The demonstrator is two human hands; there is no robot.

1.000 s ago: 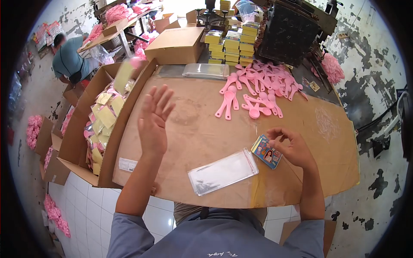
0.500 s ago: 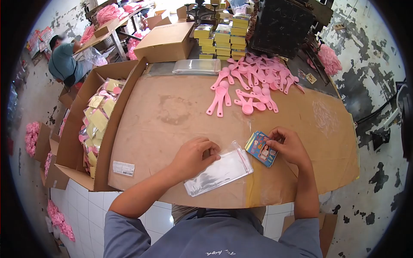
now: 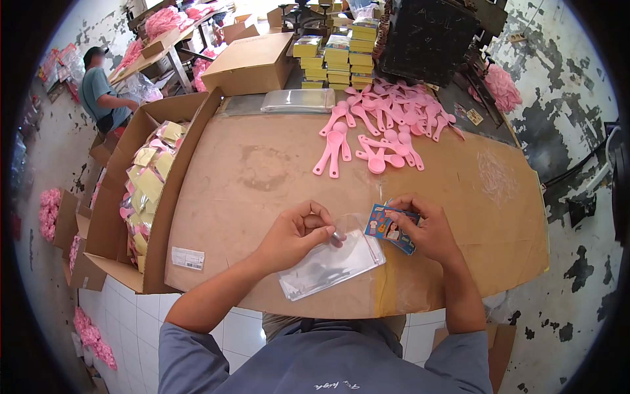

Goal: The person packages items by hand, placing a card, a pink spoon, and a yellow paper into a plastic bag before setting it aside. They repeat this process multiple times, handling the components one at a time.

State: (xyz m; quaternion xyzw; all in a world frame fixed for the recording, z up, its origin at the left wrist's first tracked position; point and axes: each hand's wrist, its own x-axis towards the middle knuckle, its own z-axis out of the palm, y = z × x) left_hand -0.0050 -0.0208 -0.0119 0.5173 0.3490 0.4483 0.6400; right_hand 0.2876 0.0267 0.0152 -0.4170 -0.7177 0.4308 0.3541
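My left hand (image 3: 298, 233) is closed, thumb and fingers pinching the upper edge of a clear plastic bag (image 3: 335, 266) that lies on top of a flat pile of similar bags. A blue printed card (image 3: 380, 222) is gripped between the thumb and fingers of my right hand (image 3: 425, 233). That card is lifted at an angle over a small stack of cards (image 3: 405, 247), partly hidden beneath it and my fingers. Beyond both hands, several pink measuring spoons (image 3: 375, 161) lie in a loose heap.
Left of the cardboard-covered table (image 3: 230, 203) stands a long open carton (image 3: 187, 177) of packed bags. At the back are a closed box (image 3: 246, 59), stacked yellow-edged cards (image 3: 338, 59) and a bundle of clear bags (image 3: 298, 100). A person (image 3: 102, 95) works at the far left.
My right hand has lifted a card off the stack and moved slightly left. My left hand now pinches a bag's edge and raises it. The person at far left has straightened up.
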